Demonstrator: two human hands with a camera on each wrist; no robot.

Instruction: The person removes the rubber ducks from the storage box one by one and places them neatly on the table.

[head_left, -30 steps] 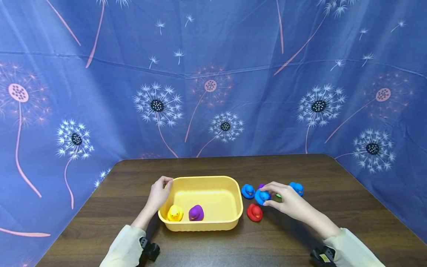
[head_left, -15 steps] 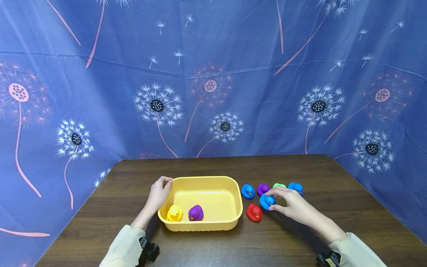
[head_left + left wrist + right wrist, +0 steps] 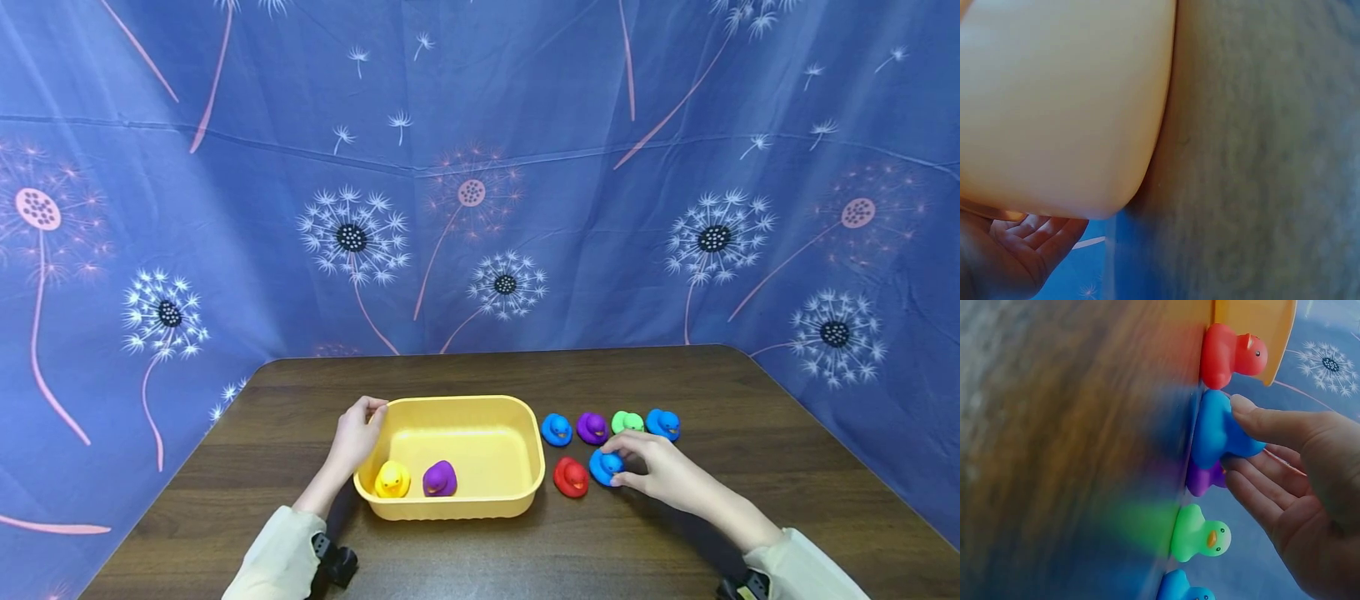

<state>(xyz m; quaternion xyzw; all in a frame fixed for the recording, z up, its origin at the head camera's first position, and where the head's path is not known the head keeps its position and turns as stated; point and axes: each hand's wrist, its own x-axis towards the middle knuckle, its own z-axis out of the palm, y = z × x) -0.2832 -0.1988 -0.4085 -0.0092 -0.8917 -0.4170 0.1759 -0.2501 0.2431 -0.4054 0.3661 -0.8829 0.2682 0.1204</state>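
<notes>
A blue rubber duck (image 3: 606, 467) stands on the table beside the red duck (image 3: 572, 477). My right hand (image 3: 663, 471) pinches it, the thumb on one side and fingers on the other, as the right wrist view shows. At the far left corner of a yellow plastic tub (image 3: 450, 508), my left hand (image 3: 358, 435) holds the rim. In the left wrist view the tub's outer wall (image 3: 1066, 112) hides part of that hand's fingers. Inside the tub sit a yellow duck (image 3: 393, 479) and a purple duck (image 3: 440, 478).
Behind the right hand, a row on the table (image 3: 480, 558) holds a blue duck (image 3: 557, 429), a purple duck (image 3: 592, 427), a green duck (image 3: 627, 422) and another blue duck (image 3: 663, 423). A blue dandelion-print cloth (image 3: 592, 275) hangs behind the table.
My right hand has moved the blue duck slightly right and toward me, down beside the red one. The purple and green ducks behind now show more fully. My left hand has stayed put.
</notes>
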